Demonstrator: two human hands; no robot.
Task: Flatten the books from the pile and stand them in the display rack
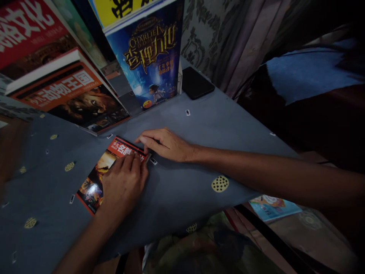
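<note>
A thin book with a red and orange cover (98, 173) lies flat on the blue-grey tablecloth (176, 190). My left hand (123, 185) rests palm down on the book's right half, fingers over its upper right corner. My right hand (165, 144) reaches in from the right, its fingertips pinching the same corner and edge of the book. Both hands touch the book; the book stays on the cloth.
Several books lean at the back: a blue one (148, 57), a lion-cover one (76, 99), a red one (25, 26). A black phone (197, 83) lies at the far table corner. A curtain (228, 38) hangs behind. Another book (270, 207) lies below the table's right edge.
</note>
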